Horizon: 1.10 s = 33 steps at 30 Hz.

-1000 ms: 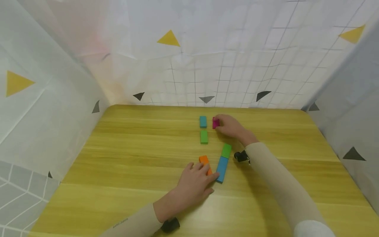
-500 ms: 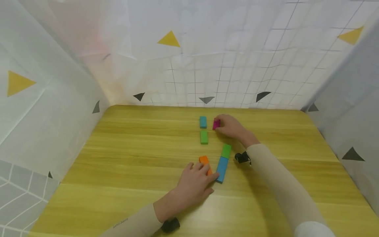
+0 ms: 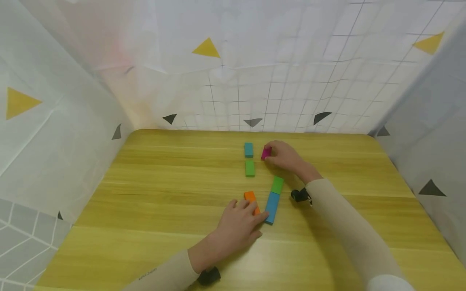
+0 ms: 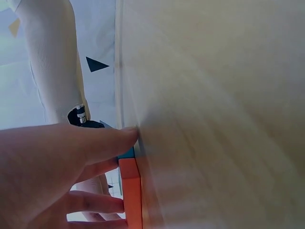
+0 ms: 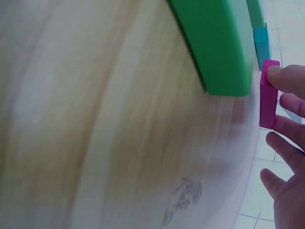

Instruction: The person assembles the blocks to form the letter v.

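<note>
Pale sheets (image 3: 164, 89) stand round the wooden table (image 3: 145, 194), and near its far edge is the pink block (image 3: 265, 152), to the right of the teal block (image 3: 248, 150) and apart from it. Your right hand (image 3: 285, 155) has it pinched end to end, thumb against fingers; your left hand (image 3: 236, 226) lies with fingers loosely extended, touching the orange block (image 3: 251, 197) and blue block (image 3: 272, 208) without gripping either. Expect the pink block to be light, stiff and hard to damage, though its smooth faces may slip (a guess from looks alone). The two ends seem a sound hold; keep your pads square on them. The right wrist view shows the thumb over one end and a fingertip at the other, which the head view partly hides; only the head view gives the whole layout.
</note>
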{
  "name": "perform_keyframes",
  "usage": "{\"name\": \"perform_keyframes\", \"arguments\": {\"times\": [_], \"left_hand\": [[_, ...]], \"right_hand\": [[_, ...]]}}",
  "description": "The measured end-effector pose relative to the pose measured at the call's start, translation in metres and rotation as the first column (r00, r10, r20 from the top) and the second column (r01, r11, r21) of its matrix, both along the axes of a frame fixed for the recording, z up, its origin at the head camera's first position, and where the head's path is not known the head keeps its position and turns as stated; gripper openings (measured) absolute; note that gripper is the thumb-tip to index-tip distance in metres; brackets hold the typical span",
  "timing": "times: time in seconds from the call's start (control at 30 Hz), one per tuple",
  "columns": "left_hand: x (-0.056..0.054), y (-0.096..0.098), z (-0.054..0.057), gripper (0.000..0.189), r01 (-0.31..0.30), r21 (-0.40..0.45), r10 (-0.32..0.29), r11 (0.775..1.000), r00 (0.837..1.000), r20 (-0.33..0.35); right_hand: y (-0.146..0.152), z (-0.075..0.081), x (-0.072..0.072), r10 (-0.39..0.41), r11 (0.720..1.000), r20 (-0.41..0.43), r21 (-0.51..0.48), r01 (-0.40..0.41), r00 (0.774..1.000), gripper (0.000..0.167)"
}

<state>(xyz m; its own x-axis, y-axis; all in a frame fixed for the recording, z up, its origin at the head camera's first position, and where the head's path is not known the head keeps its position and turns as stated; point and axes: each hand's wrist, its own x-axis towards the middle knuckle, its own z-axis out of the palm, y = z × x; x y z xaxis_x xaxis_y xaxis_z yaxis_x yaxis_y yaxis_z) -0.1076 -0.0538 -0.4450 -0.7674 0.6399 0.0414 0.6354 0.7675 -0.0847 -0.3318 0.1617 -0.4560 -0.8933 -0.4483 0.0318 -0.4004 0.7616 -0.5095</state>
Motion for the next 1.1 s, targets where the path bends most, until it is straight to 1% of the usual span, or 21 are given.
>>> {"name": "perform_keyframes", "arguments": {"times": [0.17,0.5,0.83,0.93,1.1], "left_hand": [[0.0,0.0,0.0,0.052,0.001,-0.017,-0.001,1.0,1.0,0.001],[-0.001,0.0,0.0,0.052,0.009,-0.022,-0.009,1.0,1.0,0.008],[-0.001,-0.001,-0.002,0.052,0.013,-0.022,-0.012,1.0,1.0,0.021],[-0.002,-0.001,-0.002,0.052,0.018,-0.024,-0.017,1.0,1.0,0.018],[-0.003,0.0,-0.001,0.048,0.023,-0.023,-0.023,0.999,1.0,0.003]], "right_hand": [[0.003,0.0,0.003,0.009,1.0,-0.012,-0.001,-0.009,1.0,0.033],[0.006,0.005,0.01,-0.025,1.0,-0.049,-0.008,0.025,0.998,0.026],[0.011,0.007,0.016,0.004,1.0,-0.097,-0.014,-0.005,0.995,0.028],[0.013,0.006,0.018,0.016,1.0,-0.101,-0.008,-0.017,0.995,0.027],[0.015,0.005,0.022,0.013,1.0,-0.088,-0.011,-0.014,0.996,0.025]]}}
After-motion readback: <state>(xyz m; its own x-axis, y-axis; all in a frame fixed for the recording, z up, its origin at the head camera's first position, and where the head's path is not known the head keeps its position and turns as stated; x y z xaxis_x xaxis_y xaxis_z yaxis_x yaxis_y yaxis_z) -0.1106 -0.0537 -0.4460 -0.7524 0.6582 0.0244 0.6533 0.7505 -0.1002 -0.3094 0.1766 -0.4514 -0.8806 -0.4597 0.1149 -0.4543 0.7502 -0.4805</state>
